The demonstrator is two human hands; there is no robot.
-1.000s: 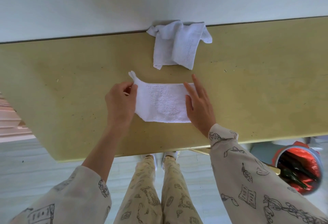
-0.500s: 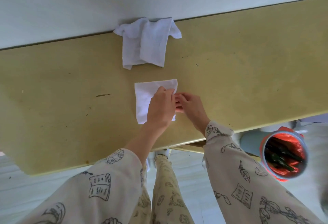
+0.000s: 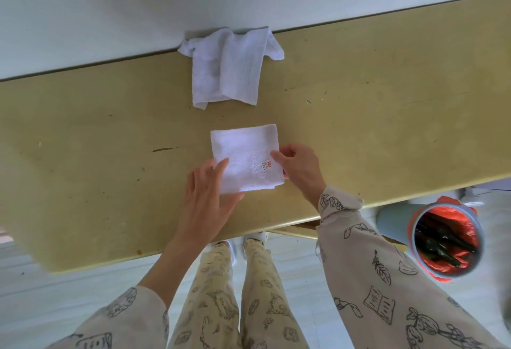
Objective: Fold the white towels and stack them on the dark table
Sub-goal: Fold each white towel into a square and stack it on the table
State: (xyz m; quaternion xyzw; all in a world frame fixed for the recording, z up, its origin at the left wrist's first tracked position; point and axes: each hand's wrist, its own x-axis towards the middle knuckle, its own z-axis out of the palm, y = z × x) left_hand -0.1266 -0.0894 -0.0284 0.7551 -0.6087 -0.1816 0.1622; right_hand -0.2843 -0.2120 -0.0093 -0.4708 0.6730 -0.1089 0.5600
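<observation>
A white towel (image 3: pixel 243 155), folded into a small square with a red label showing, lies on the yellow-olive table (image 3: pixel 96 155). My left hand (image 3: pixel 207 196) lies flat with straight fingers at the square's near left corner, the fingertips on its edge. My right hand (image 3: pixel 300 167) has curled fingers and pinches the square's right edge next to the label. A second white towel (image 3: pixel 229 69) lies loosely crumpled at the table's far edge against the white wall.
A grey bin (image 3: pixel 448 241) with a red liner and dark contents stands on the floor at the right, below the table's near edge. My legs and white shoes show under the table edge. No dark table is in view.
The long folded strip was folded in half into a square by my left hand. My left hand has since drawn back to the near left corner, and my right hand now holds the right edge.
</observation>
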